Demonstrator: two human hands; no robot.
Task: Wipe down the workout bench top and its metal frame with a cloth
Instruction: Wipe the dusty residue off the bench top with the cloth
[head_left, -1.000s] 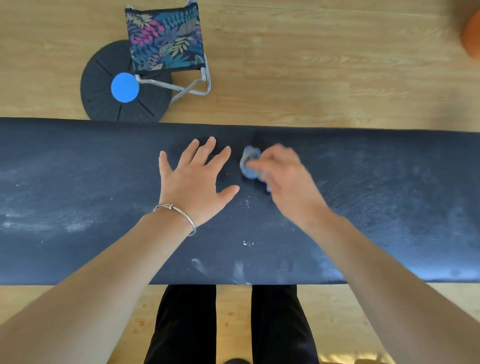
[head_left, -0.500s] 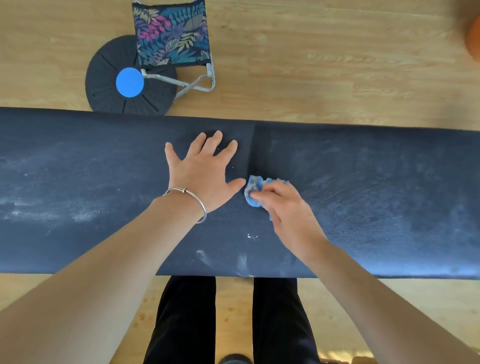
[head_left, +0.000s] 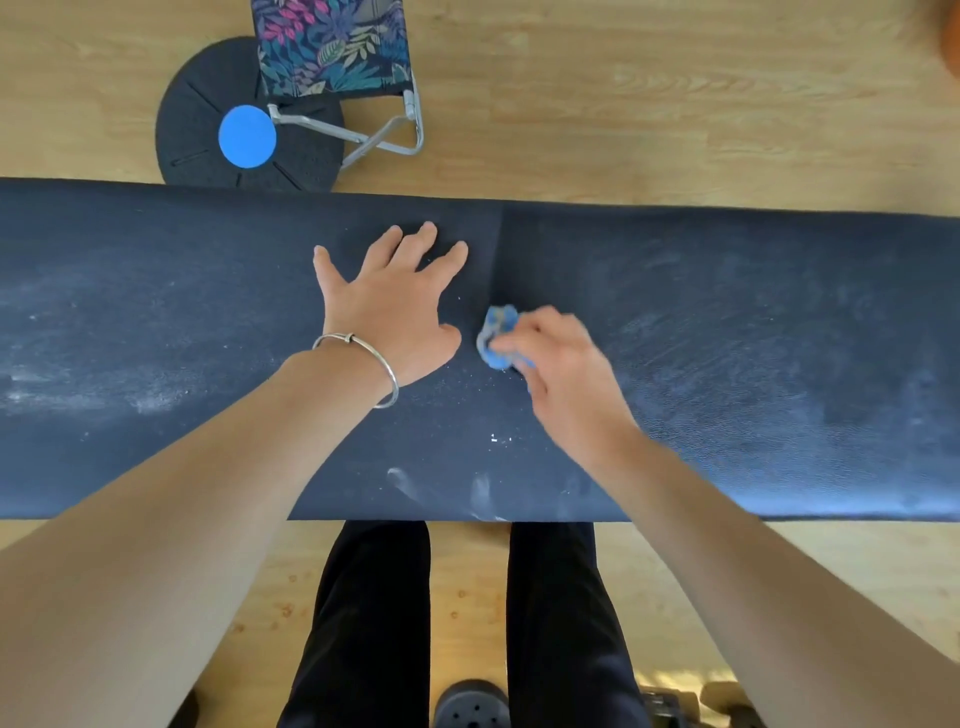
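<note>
Both hands are on the padded surface (head_left: 753, 364), whose long axis runs 9 to 3 o'clock. The left hand (head_left: 395, 312) lies flat, fingers (head_left: 448, 265) spread and released. The right hand (head_left: 563, 376), blurred, seems to clench the bunched blue cloth (head_left: 496, 338), which pokes out at its 10 o'clock, just beside the left thumb (head_left: 441, 339). The heaviest white smears (head_left: 130, 397) lie at 9 o'clock, beyond the left hand.

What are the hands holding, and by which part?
The right hand grips the bunched cloth by its right part; left hand lies flat on the bench, holding nothing.
</note>
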